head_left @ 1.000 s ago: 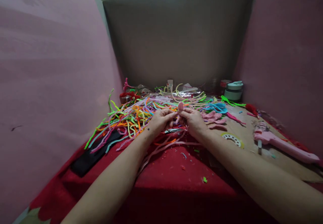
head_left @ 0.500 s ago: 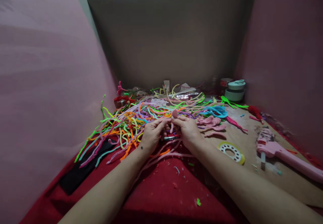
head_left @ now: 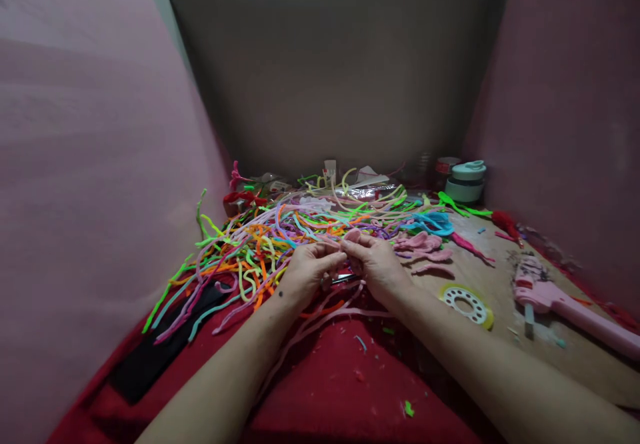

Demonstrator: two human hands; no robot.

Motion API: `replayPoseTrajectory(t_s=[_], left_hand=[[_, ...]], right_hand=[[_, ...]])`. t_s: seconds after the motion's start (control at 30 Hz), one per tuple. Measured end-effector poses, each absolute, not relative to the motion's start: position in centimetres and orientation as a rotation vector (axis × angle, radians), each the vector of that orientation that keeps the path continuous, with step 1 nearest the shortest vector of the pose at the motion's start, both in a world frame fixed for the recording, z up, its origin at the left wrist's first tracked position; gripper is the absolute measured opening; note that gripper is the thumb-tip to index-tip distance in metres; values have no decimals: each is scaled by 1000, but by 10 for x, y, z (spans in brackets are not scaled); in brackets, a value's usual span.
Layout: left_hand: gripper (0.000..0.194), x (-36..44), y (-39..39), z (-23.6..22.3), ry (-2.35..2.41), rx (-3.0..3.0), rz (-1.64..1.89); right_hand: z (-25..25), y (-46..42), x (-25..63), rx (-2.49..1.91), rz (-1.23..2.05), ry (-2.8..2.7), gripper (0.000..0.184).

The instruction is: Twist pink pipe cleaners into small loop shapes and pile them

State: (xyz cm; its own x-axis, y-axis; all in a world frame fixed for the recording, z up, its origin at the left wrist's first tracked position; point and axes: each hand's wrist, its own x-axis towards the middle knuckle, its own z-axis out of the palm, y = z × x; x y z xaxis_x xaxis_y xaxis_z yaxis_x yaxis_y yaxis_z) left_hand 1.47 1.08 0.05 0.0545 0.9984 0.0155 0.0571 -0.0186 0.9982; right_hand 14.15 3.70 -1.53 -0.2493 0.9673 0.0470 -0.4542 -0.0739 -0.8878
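Note:
Close together at the front of the pile, both my hands are closed on a pink pipe cleaner (head_left: pixel 352 235), bent into a small loop at its top. My left hand (head_left: pixel 311 272) pinches it from the left between thumb and fingers. My right hand (head_left: pixel 379 266) grips it beside the loop, and the fingers hide most of its length. Under my hands lies a dark tool with a shiny part (head_left: pixel 345 277), partly covered. Several bent pink pipe cleaner pieces (head_left: pixel 423 244) rest just right of my right hand.
A tangled heap of coloured pipe cleaners (head_left: pixel 260 237) spreads behind and left. On the brown board (head_left: pixel 500 357) at right lie a tape roll (head_left: pixel 467 306) and a pink glue gun (head_left: pixel 555 299). A mint container (head_left: pixel 466 183) stands at the back. Black cloth (head_left: pixel 150 357) lies left on red cloth (head_left: pixel 320 391).
The pink loop has sunk lower between my fingers, and its hanging end no longer shows. My fingertips have come closer together. The view has shifted slightly.

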Motion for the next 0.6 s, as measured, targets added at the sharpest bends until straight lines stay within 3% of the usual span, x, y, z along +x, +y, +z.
replayPoseTrajectory(t_s=[0.27,0.6], left_hand=[[22,23,10,4,1100,1235,1174],[27,21,7,2,1100,1316,1080]], right_hand=[[-18,33,136,-823,1468,-1096,26],[-18,34,139,-786,1699,-946,29]])
